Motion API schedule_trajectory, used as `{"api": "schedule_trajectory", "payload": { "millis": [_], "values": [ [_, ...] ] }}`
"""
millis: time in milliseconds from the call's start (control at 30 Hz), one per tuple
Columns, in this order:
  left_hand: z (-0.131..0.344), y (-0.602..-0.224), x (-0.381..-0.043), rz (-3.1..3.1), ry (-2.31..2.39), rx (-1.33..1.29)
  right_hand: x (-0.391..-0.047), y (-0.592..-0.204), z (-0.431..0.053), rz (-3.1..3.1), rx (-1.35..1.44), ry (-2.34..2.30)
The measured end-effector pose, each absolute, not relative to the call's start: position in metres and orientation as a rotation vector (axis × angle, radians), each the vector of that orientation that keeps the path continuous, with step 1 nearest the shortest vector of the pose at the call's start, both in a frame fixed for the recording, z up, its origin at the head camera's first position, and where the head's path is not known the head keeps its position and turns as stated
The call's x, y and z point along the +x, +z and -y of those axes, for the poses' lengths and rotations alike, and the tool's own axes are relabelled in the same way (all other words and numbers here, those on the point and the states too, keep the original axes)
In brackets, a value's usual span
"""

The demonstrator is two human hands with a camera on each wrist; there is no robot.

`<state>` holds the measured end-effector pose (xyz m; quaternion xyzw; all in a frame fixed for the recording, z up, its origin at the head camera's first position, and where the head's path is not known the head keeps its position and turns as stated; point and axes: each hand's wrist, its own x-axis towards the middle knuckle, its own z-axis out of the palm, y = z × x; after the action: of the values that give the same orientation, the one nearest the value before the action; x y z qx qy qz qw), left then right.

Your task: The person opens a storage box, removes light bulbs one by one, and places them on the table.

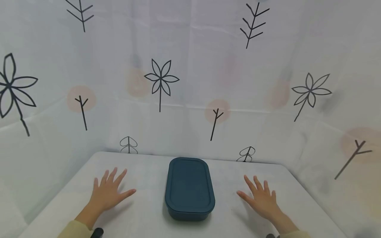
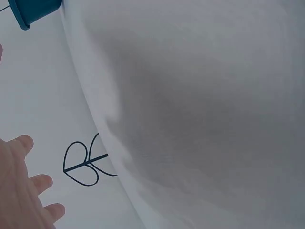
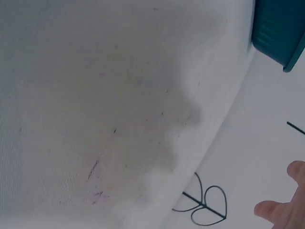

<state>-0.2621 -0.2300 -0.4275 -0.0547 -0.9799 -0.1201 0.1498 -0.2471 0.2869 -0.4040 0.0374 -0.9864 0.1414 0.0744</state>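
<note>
A dark teal rectangular container with a fitted lid (image 1: 190,185) stands on the white table between my two hands. To its left, my left hand (image 1: 107,192) is spread with straight fingers and holds nothing. On the other side, my right hand (image 1: 262,199) is likewise spread, apart from the container, with nothing in it. In the left wrist view a corner of the container (image 2: 35,10) shows at the top left, and several fingertips of the left hand appear below it. The right wrist view catches the container's side (image 3: 276,31) at the upper right.
The white table (image 1: 143,211) has its far edge just behind the container. White cloth (image 1: 190,129) printed with plant drawings hangs around the back and both sides. Cuffs of light yellow sleeves (image 1: 75,229) enter from the bottom.
</note>
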Motion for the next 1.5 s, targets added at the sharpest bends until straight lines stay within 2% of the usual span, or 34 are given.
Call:
{"api": "schedule_trajectory", "payload": {
  "millis": [967, 1500],
  "values": [
    [0.191, -0.419, -0.266, 2.883, -0.706, -0.157, -0.256, -0.412, -0.245, 2.961, 0.094, 0.727],
    [0.165, -0.427, -0.274, 2.793, -0.976, -0.246, -0.256, -0.413, -0.221, 2.929, 0.11, 1.006]
  ]
}}
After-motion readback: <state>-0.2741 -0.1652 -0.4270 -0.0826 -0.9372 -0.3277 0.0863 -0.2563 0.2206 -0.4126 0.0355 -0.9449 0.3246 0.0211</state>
